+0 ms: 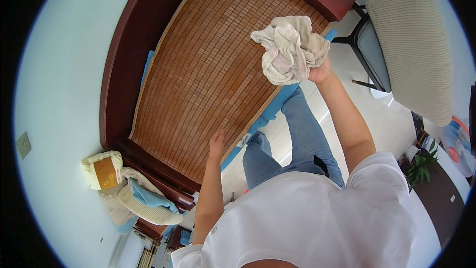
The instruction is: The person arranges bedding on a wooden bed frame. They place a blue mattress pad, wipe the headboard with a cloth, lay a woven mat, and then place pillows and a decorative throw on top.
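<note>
My right hand (322, 72) is closed on a crumpled off-white cloth (290, 49), raised at the far right end of a wooden bench seat. The cloth's folds cover most of those fingers. Lower down, my left hand (217, 143) hangs loosely by the near edge of a brown bamboo mat (208, 64), holding nothing; its fingers look slightly apart. Whether it touches the mat is hard to see. The mat lies along the seat over a blue cushion (270, 111), which shows at the front edge.
The bench's dark red wooden frame (124, 59) runs along the wall. A chair with a ribbed cream cover (416, 44) stands at the right, above a potted plant (422, 165). At the lower left are a cream-and-brown package (105, 171) and a cushion with a blue cloth (148, 198).
</note>
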